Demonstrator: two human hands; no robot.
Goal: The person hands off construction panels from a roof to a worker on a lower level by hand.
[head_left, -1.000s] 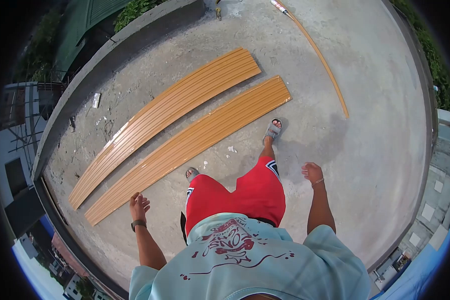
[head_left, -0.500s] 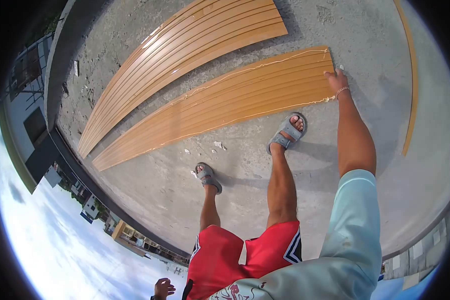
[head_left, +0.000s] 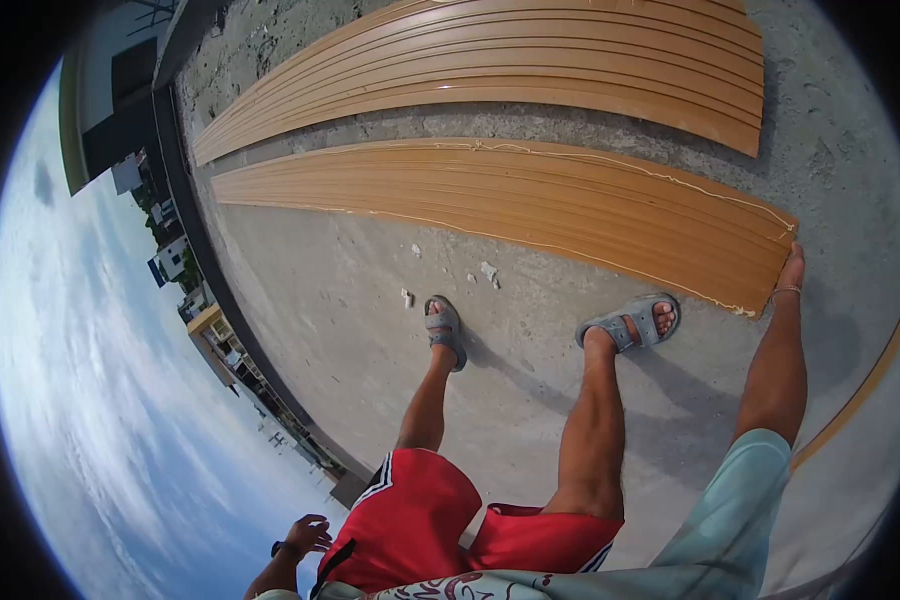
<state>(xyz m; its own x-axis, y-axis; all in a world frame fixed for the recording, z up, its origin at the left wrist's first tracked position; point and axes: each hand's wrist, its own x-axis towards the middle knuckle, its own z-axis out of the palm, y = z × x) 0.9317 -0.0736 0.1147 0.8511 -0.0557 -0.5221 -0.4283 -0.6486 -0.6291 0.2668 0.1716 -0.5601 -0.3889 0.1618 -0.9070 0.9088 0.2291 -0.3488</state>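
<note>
A long, wood-coloured ridged panel (head_left: 510,195) lies on the concrete, with wavy beads of pale adhesive along both long edges. At its near right end is my right hand (head_left: 792,270), fingers closed at the end edge and partly hidden from view. My left hand (head_left: 308,534) hangs at my left side near the red shorts, holding nothing, its fingers loosely bent and apart. A second ridged panel (head_left: 530,60) of the same colour lies beyond the first, across a narrow gap.
My sandalled feet stand on the concrete floor (head_left: 510,390) beside the glued panel. Several white crumbs (head_left: 489,274) lie near my left foot. A thin wood-coloured strip (head_left: 855,400) lies at the right. A low wall (head_left: 202,250) borders the floor, with buildings beyond.
The view has turned, so both panels appear shifted right. My right hand has shifted along the panel's end, away from the near corner. My left hand stays at my side.
</note>
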